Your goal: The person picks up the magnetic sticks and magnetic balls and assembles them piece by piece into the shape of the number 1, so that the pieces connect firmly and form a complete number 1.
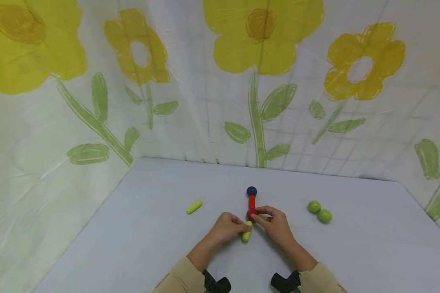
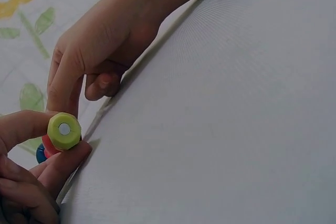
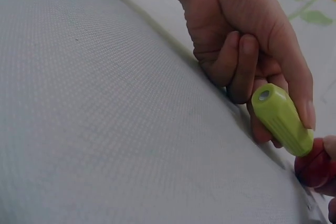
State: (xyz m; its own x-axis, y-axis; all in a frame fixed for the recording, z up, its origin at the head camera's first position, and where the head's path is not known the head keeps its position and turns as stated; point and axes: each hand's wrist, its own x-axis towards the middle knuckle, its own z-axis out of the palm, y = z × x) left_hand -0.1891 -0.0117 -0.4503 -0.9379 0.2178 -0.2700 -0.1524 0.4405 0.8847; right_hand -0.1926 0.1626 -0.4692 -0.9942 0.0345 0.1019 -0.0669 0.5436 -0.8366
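Observation:
Between thumb and fingers, my left hand (image 1: 225,228) pinches a yellow-green magnetic rod (image 1: 246,236). A pale round metal inset (image 2: 64,129) shows in the rod's near end in the left wrist view. My right hand (image 1: 277,226) grips a red ball (image 1: 251,215) from its right side. From that ball a red rod (image 1: 251,202) runs away from me to a dark blue ball (image 1: 251,191). The yellow-green rod's far end appears to touch the red ball (image 3: 312,170) in the right wrist view. Fingers partly cover the red ball.
A second yellow-green rod (image 1: 194,206) lies to the left on the white table (image 1: 146,240). Two green balls (image 1: 314,206) sit side by side on the right. Behind the table's far edge hangs a white curtain (image 1: 190,101) with painted flowers.

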